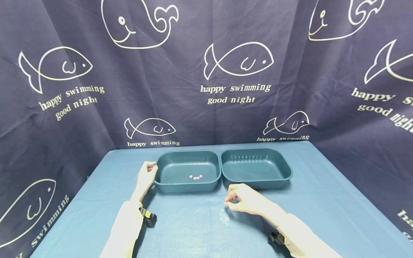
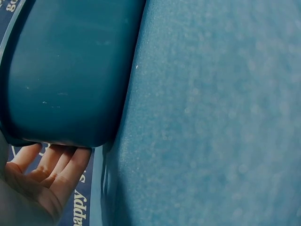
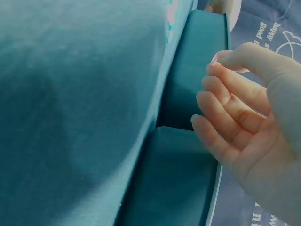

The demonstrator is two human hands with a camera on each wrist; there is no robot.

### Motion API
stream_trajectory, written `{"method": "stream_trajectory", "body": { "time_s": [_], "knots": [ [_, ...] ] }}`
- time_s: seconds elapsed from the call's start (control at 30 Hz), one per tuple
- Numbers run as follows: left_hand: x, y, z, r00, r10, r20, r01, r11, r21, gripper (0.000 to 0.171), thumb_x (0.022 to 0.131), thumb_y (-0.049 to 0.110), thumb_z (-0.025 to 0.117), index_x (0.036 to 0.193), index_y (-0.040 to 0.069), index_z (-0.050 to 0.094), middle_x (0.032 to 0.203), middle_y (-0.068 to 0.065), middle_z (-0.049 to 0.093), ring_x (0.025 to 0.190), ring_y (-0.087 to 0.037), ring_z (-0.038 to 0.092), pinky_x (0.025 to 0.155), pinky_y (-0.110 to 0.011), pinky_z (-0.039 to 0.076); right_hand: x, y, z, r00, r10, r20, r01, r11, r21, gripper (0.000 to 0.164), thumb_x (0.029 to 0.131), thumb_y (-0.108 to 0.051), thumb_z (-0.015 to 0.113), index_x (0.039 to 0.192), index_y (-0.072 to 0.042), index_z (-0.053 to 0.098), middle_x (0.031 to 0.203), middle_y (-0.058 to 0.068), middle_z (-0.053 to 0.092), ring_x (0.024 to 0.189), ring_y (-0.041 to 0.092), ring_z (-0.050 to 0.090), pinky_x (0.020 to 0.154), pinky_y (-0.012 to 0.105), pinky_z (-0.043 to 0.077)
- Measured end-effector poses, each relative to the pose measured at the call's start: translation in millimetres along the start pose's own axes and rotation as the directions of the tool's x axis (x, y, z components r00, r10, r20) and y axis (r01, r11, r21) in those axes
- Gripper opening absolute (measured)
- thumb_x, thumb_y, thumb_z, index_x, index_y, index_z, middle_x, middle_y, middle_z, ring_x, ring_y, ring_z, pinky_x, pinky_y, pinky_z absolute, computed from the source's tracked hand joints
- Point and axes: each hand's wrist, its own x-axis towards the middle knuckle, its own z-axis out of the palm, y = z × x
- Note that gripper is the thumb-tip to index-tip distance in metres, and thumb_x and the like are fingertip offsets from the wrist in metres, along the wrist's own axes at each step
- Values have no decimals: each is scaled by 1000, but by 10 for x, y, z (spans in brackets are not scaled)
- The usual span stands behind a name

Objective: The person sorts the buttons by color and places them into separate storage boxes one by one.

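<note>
My left hand (image 1: 147, 173) holds the left end of a teal plastic bin (image 1: 190, 187), fingers against its outer end wall below the rim. In the left wrist view the fingers (image 2: 56, 172) touch that wall. Inside this bin lie several small pinkish-white round pieces (image 1: 195, 177). My right hand (image 1: 243, 199) pinches a tiny pink piece (image 3: 215, 59) between thumb and index finger, low over the table in front of the bins. Just beside it lies a small cluster of pale translucent round pieces (image 1: 223, 216), with a pink one among them.
A second teal bin (image 1: 258, 184) stands right against the first, on its right, with no pieces showing inside. Both sit toward the back of the blue cloth-covered table (image 1: 187, 229). Behind and at the sides hangs a navy curtain (image 1: 190, 71) with white fish drawings.
</note>
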Motion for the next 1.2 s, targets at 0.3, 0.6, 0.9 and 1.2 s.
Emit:
{"method": "stream_trajectory", "body": {
  "time_s": [0.3,0.6,0.9,1.2],
  "knots": [
    [12,-5,6,1000,2,-5,-2,1000,5,28,84,20,49,108,7,52,101,-19,61,93,-28,57,76,-33,43,106,-18,-69,1000,-7,-27,7,1000,-3,5,72,-17,64,76,-16,68,71,-12,53,67,3,51,61,17,43],
    [11,-4,-8,1000,-5,2,5,1000,16,28,84,20,49,109,8,52,101,-19,61,93,-27,57,78,-35,43,287,-71,-101,1000,-24,-16,25,1000,7,8,73,-14,62,78,-17,68,72,-12,54,69,4,51,63,17,43],
    [25,-15,13,1000,-12,1,12,1000,22,28,84,19,48,109,8,52,102,-18,61,95,-27,57,81,-37,43,442,-64,-109,999,-34,-29,34,999,-2,9,73,-16,63,80,-14,69,74,-10,55,70,4,53,63,18,44],
    [22,-46,9,995,85,-54,-86,996,-20,25,81,22,50,101,8,55,90,-18,63,83,-27,59,71,-35,45,602,-45,-128,999,-35,-38,34,999,-22,8,74,-17,63,79,-17,69,72,-12,55,68,4,52,61,20,44]
  ]
}}
